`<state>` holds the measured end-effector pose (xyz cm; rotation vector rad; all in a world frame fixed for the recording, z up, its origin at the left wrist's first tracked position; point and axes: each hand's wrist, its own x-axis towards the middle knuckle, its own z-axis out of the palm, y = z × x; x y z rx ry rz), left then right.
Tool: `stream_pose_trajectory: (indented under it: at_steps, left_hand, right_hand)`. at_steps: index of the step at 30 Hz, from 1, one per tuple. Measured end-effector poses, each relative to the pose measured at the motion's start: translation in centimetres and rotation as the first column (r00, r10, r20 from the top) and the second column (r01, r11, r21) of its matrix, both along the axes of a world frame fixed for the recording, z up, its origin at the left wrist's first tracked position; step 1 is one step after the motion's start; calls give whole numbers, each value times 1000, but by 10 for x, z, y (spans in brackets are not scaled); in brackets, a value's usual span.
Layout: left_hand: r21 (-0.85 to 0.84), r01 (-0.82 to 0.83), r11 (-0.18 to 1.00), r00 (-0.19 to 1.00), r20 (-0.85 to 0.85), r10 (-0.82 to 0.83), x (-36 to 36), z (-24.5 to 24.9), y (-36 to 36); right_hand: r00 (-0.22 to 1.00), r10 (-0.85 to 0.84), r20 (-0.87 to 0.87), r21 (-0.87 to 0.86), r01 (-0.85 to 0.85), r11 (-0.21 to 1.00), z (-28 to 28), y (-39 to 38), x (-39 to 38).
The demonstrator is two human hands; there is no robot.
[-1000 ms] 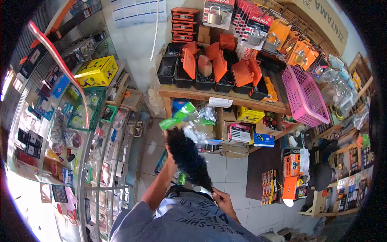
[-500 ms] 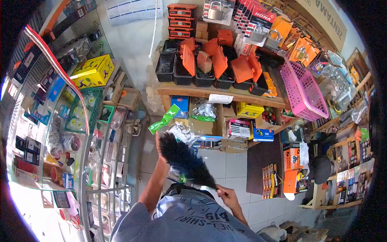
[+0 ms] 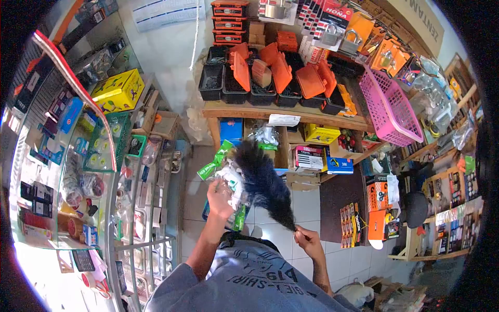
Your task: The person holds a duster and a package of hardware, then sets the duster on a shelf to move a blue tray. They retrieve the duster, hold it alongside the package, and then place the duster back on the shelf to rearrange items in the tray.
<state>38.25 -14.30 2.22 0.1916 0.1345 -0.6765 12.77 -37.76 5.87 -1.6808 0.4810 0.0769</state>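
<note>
My right hand [image 3: 307, 241] is closed round the thin handle of a dark feather duster [image 3: 263, 182], which slants up and to the left. The duster's fluffy tip lies beside clear plastic packets with green labels [image 3: 231, 179]. At the left edge of these packets is my left hand [image 3: 220, 198], with its fingers curled against the plastic. One green label sticks out above that hand and another hangs below it.
Ahead stands a wooden shelf [image 3: 291, 118] with black bins [image 3: 210, 82] and orange lids. A pink basket [image 3: 390, 106] sits at its right end. On the left is a glass display case [image 3: 112, 208] with a yellow box [image 3: 118, 91].
The duster and my right hand have moved up and to the right. More of my left hand and the packets now shows, and the packets hang more upright.
</note>
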Motion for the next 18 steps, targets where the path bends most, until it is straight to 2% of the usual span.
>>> stream_pose_trajectory:
  at_steps: [1,2,3,4,5,7,8,9,11,13,14,15,16,17,18]
  left_hand:
    - [0,-5,1000,1000,0,5,-1,4,-3]
    - [39,-109,993,994,-17,109,-1,7,-5]
    - [78,-207,975,977,-29,210,0,9,-5]
    - [80,-206,975,978,-27,209,1,8,-4]
    - [176,-198,964,979,-21,205,2,5,-1]
    - [365,-175,915,981,-13,193,3,0,5]
    - [138,-77,987,990,-108,92,5,2,14]
    - [200,-102,974,975,-174,138,2,3,10]
    - [208,-178,962,984,31,176,-3,32,-2]
    - [191,-156,969,988,21,154,-1,36,-2]
    - [174,-134,976,991,9,135,-1,36,0]
    - [159,-111,981,994,-5,113,-3,35,2]
    - [-140,58,988,998,39,-53,3,-7,20]
    - [251,-120,961,980,-126,155,-2,27,3]
    - [234,-81,969,991,-89,104,1,8,7]
  right_hand:
    - [999,22,-30,-9,-23,1000,0,0,-1]
    - [999,25,-29,-8,-25,1000,3,-1,-2]
    - [995,98,-10,-35,-99,995,8,-2,-3]
    - [985,170,7,-63,-169,984,11,-2,-2]
    - [986,169,6,-61,-168,984,12,-1,0]
    - [1000,9,19,-21,-8,1000,12,2,-1]
    - [1000,6,15,-19,-6,1000,10,1,-4]
    - [999,48,-6,6,-48,999,6,-2,-7]
    - [995,92,-25,31,-91,995,7,-8,-9]
    - [983,185,-7,-45,-185,982,16,-11,-10]
    - [982,187,-10,-43,-187,981,13,-13,-11]
    - [993,112,-25,-19,-113,993,9,-15,-14]
    - [999,35,-41,4,-35,999,6,-14,-16]
    - [999,32,-44,6,-32,999,7,-13,-18]
    - [995,76,-58,22,-75,997,8,-13,-19]
